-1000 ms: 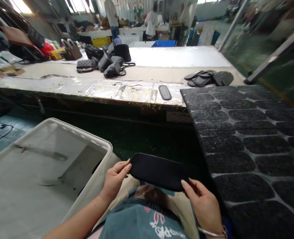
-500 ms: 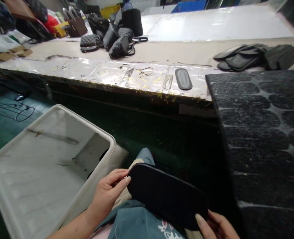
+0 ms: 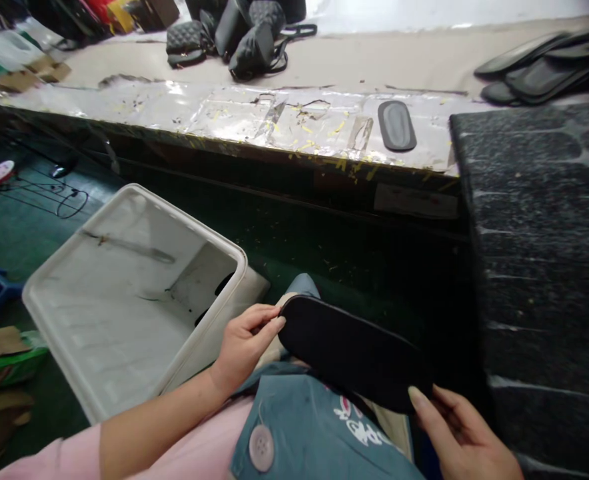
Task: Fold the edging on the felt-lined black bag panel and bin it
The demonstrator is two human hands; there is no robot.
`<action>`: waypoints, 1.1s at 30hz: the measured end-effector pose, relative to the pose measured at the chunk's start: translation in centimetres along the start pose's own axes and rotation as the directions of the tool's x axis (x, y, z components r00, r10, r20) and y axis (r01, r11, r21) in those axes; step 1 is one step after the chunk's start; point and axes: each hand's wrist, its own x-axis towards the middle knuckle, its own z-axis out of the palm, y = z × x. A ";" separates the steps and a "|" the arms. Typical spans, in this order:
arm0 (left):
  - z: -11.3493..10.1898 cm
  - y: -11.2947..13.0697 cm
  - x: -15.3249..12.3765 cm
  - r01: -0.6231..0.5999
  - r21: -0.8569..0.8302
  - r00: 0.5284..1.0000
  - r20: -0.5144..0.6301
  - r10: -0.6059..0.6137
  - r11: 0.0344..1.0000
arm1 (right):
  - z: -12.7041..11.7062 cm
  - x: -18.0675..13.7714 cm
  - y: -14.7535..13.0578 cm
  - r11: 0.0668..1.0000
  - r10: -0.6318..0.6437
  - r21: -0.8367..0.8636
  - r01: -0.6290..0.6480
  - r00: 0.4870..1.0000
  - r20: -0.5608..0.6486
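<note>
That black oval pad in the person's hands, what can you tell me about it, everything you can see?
The black oval pad is long, flat and thin, with rounded ends and a matte, cloth-like surface. It looks plain, with no markings visible. It lies nearly level over the person's lap, its right end a little lower. The left hand pinches its left end with the fingertips, and the right hand holds its right end, thumb at the edge. A white bin stands beside it on the left.

A matt, smooth black oval pad (image 3: pixel 352 353) beside a white plastic tub (image 3: pixel 124 300), scuffed inside, a worktop (image 3: pixel 254 120) under glossy wrinkled film, and coarse speckled black foam sheeting (image 3: pixel 539 267).
</note>
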 end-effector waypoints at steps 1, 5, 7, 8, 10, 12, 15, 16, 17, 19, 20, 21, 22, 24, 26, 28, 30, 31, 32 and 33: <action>0.1 -0.1 0.0 -0.014 -0.012 1.000 -0.007 0.014 1.000 | 0.0 -0.1 -0.1 0.999 0.041 -0.019 -0.042 0.999 -0.015; 0.4 -0.9 -0.1 -0.040 -0.078 0.999 -0.019 0.039 0.996 | 0.3 -0.5 0.8 0.999 0.014 -0.030 -0.015 1.000 -0.025; 0.5 -1.2 -0.2 -0.037 -0.111 0.999 -0.016 0.035 0.993 | 0.4 -0.5 1.5 1.000 -0.014 -0.008 0.014 1.000 -0.020; 0.5 -1.2 -0.2 -0.033 -0.124 0.999 -0.014 0.031 0.992 | 0.4 -0.4 1.7 1.000 -0.025 0.004 0.025 0.999 -0.021; 0.5 -1.3 -0.2 -0.023 -0.138 1.000 -0.009 0.022 0.990 | 0.4 -0.3 1.9 0.999 -0.030 0.035 0.031 0.999 -0.023; 0.5 -1.4 -0.1 -0.006 -0.141 1.000 0.004 0.006 0.990 | 0.5 -0.2 1.8 0.997 -0.027 0.077 0.028 0.999 -0.017; 0.5 -1.5 0.1 0.000 -0.123 1.000 0.024 0.003 0.992 | 0.6 -0.1 1.6 0.990 -0.037 0.133 0.037 0.999 -0.004; 0.6 -1.5 0.2 -0.014 -0.113 1.000 0.023 0.017 0.994 | 0.7 -0.1 1.5 0.988 -0.046 0.149 0.045 0.999 0.000; 0.6 -1.6 0.3 -0.036 -0.096 0.999 0.020 0.038 0.995 | 0.7 -0.2 1.5 0.985 -0.055 0.165 0.053 0.998 0.004; 0.7 -1.6 0.3 -0.090 -0.045 0.996 0.018 0.091 0.995 | 0.7 -0.2 1.4 0.981 -0.068 0.185 0.065 0.998 0.008; 0.7 -1.6 0.3 -0.114 -0.019 0.993 0.022 0.114 0.993 | 0.8 -0.2 1.4 0.980 -0.071 0.185 0.069 0.997 0.007; 0.7 -1.6 0.3 -0.137 0.005 0.990 0.025 0.137 0.991 | 0.8 -0.1 1.4 0.980 -0.073 0.184 0.070 0.997 0.006; 0.8 -1.6 0.3 -0.166 0.027 0.986 0.029 0.165 0.986 | 0.8 -0.1 1.4 0.981 -0.072 0.183 0.069 0.997 0.008; 0.8 -1.8 0.1 -0.256 0.070 0.967 0.033 0.254 0.964 | 0.9 -0.1 1.5 0.981 -0.074 0.179 0.070 0.997 0.014; 0.8 -2.0 0.0 -0.369 0.127 0.929 0.060 0.365 0.921 | 0.9 0.0 1.7 0.985 -0.078 0.156 0.074 0.997 0.016; 0.8 -2.2 -0.1 -0.447 0.181 0.895 0.110 0.433 0.876 | 0.8 0.0 1.8 0.992 -0.082 0.095 0.081 0.997 0.003; 0.6 -2.3 0.0 -0.475 0.219 0.880 0.151 0.451 0.852 | 0.6 0.0 2.0 0.996 -0.082 0.030 0.082 0.997 -0.010; 0.5 -2.4 0.1 -0.482 0.234 0.875 0.166 0.454 0.844 | 0.6 0.1 2.0 0.997 -0.083 0.010 0.083 0.997 -0.011; 0.5 -2.4 0.1 -0.488 0.245 0.872 0.178 0.456 0.838 | 0.5 0.1 2.1 0.996 -0.084 -0.002 0.084 0.996 -0.009; 0.4 -2.4 0.2 -0.493 0.251 0.869 0.190 0.458 0.833 | 0.4 0.2 2.1 0.996 -0.087 -0.008 0.087 0.996 -0.007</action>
